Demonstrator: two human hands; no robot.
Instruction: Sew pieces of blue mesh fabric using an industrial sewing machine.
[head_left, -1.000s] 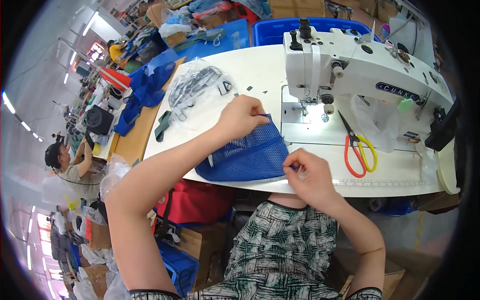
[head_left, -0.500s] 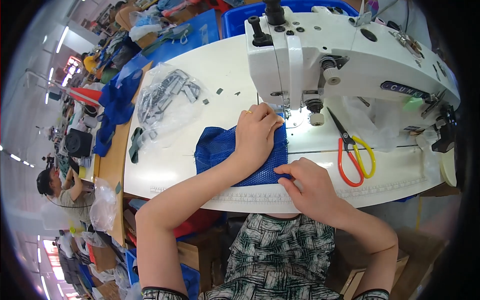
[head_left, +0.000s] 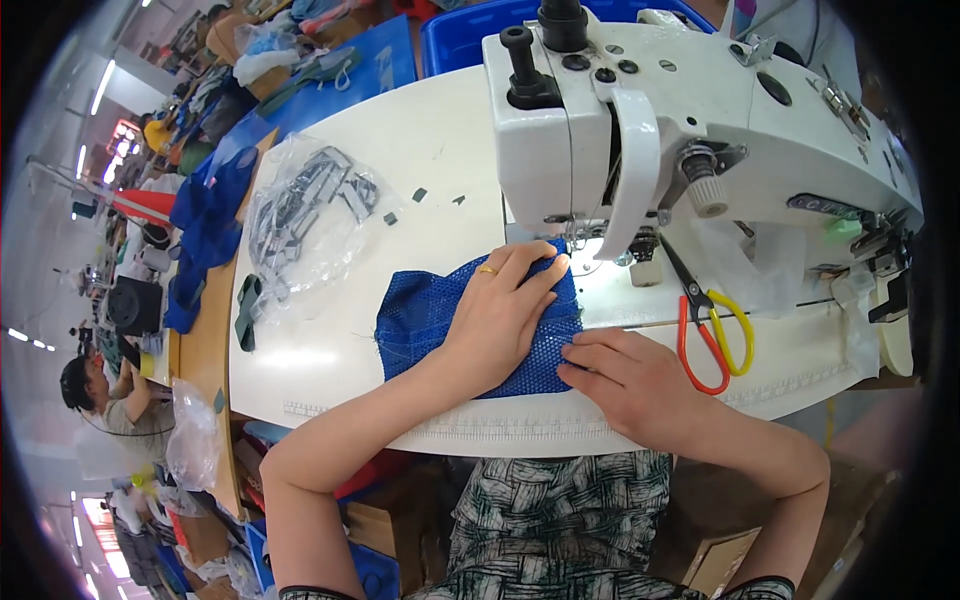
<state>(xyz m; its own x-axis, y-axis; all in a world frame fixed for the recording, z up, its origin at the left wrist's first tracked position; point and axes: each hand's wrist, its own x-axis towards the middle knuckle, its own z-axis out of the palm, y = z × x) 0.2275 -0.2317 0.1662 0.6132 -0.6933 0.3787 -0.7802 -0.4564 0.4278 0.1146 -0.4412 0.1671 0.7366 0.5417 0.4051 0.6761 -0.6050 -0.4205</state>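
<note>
A piece of blue mesh fabric (head_left: 412,315) lies on the white sewing table, its far right corner at the needle area of the white sewing machine (head_left: 535,150). My left hand (head_left: 490,325), with a ring on one finger, rests on top of the cloth, fingers stretched toward the needle. The near right edge of the same fabric is pinched between the thumb and fingers of my right hand (head_left: 640,385). Scissors (head_left: 705,315) with one red and one yellow handle lie to the right of my hands, blades pointing away.
A clear plastic bag (head_left: 310,215) of grey pieces lies at the left, beside a dark green strip (head_left: 247,312) and small dark scraps. A printed ruler (head_left: 500,428) runs along the table's front edge. Behind the machine stands a blue bin (head_left: 450,45). A co-worker (head_left: 105,395) sits far left.
The machine's white lever has swung down and to the right. My left fingers have straightened somewhat, and my right fingers have closed in on the fabric edge. The view has shifted slightly.
</note>
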